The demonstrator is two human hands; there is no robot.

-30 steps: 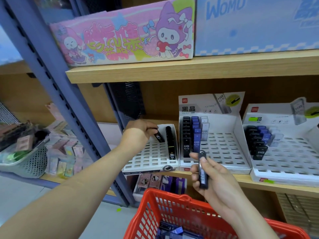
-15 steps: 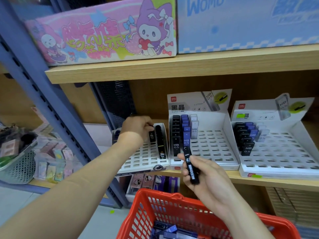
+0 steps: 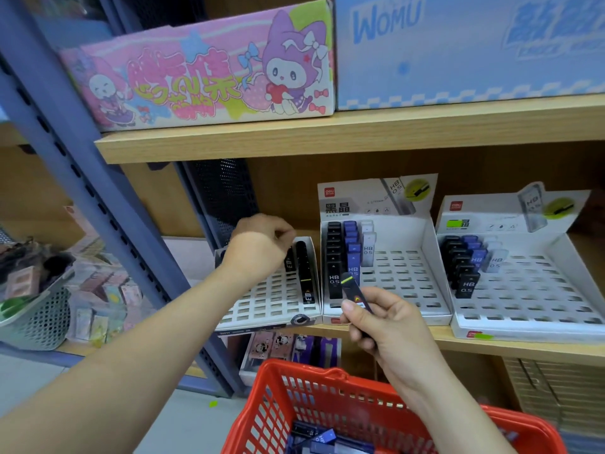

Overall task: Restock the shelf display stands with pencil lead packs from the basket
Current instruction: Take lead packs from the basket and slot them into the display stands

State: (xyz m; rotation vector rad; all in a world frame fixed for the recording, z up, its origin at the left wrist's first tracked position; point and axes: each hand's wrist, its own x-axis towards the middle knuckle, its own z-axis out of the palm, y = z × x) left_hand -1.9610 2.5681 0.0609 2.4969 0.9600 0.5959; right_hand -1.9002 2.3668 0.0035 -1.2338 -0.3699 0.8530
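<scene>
Head view. The left hand (image 3: 258, 247) curls its fingers on a small black pack (image 3: 289, 262) over the rear rows of the left stand (image 3: 271, 304), just beside a long black column of packs (image 3: 305, 273) against its right wall. The right hand (image 3: 389, 326) pinches a yellow-striped black pack (image 3: 355, 291), tilted, before the middle stand (image 3: 406, 283), whose packs read "HB 0.5"; open slots fill its right part. The right stand (image 3: 537, 296) bears the same marking. A blue box (image 3: 468, 47) above reads "WOMU". The red basket (image 3: 327, 394), holding blue packs (image 3: 314, 437), sits below the shelf edge (image 3: 510, 347).
</scene>
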